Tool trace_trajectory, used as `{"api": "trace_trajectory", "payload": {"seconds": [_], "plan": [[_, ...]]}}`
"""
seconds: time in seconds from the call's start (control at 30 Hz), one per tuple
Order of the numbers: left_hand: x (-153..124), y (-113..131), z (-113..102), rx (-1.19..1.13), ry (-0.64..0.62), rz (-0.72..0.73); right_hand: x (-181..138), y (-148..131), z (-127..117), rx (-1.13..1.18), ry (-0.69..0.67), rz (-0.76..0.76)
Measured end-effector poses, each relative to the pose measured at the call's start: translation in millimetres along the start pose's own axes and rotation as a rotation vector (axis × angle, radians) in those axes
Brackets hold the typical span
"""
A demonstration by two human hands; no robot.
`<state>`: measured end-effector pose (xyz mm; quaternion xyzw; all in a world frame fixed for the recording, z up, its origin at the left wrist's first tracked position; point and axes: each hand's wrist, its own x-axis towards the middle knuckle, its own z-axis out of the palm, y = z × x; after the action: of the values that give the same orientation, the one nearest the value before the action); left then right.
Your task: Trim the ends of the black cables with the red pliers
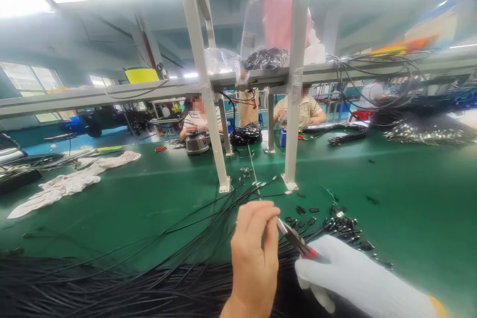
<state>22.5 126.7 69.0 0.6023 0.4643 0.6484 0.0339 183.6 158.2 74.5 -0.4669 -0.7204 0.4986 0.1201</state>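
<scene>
My bare left hand (255, 248) is raised above the cables, thumb and fingertips pinched together. What lies in the pinch is mostly hidden; a small silvery bit shows at the fingertips. My right hand (343, 268), in a white glove, grips a pair of pliers (298, 241) with red handles. Their dark jaws point up and left, reaching close to the left fingertips. Beneath both hands spreads a large heap of black cables (112, 283). Many black connector ends (341, 228) are bunched to the right, just beyond the glove.
White metal posts (292, 159) stand on the green table (160, 174) and carry a shelf. A white cloth (74, 174) lies at the left. Loose black pieces (307, 210) lie ahead of my hands. Across the table, people sit near coiled cables (246, 134) and a grey round device (197, 143).
</scene>
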Motion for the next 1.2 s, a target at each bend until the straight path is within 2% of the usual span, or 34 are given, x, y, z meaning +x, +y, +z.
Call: {"api": "trace_trajectory", "payload": {"seconds": [0.07,0.13,0.2,0.3,0.4,0.5,0.6,0.77,0.9,1.0,1.1,1.2], "plan": [[-3.0,-0.1,1.3,0.044,-0.065,0.1,0.2,0.7,0.7,0.11,-0.064,-0.051],[-5.0,0.3,1.7,0.04,-0.108,0.096,-0.2,-0.7,1.0,0.16,-0.119,-0.053],[-5.4,0.9,0.8,0.019,-0.14,0.037,-0.8,-3.2,1.4,0.113,-0.11,-0.04],[-3.3,1.3,-1.8,0.002,-0.145,-0.068,-0.5,-7.2,3.3,-0.171,0.085,0.033],[-1.9,-0.5,-2.3,0.041,-0.113,-0.008,1.9,-9.4,5.6,-0.472,0.267,0.096],[-3.2,-3.7,-0.2,0.067,-0.12,0.135,4.4,-8.2,6.3,-0.605,0.325,0.083],[-4.3,-4.5,1.0,0.046,-0.147,0.128,6.4,-3.4,5.8,-0.656,0.349,0.054],[-1.4,-1.1,-1.9,0.066,-0.138,-0.103,13.5,11.4,8.1,-0.776,0.477,-0.04],[2.6,-5.2,-3.0,-0.018,-0.148,-0.419,21.4,23.5,12.3,-0.89,0.591,-0.14],[5.1,-13.0,-1.8,-0.163,-0.17,-0.62,27.9,29.9,13.5,-0.966,0.68,-0.287],[6.8,-19.1,-0.7,-0.281,-0.164,-0.728,34.5,35.9,13.2,-1.048,0.799,-0.465],[7.8,-20.1,-0.3,-0.378,-0.148,-0.807,40.0,42.5,11.9,-1.076,0.873,-0.58]]}}
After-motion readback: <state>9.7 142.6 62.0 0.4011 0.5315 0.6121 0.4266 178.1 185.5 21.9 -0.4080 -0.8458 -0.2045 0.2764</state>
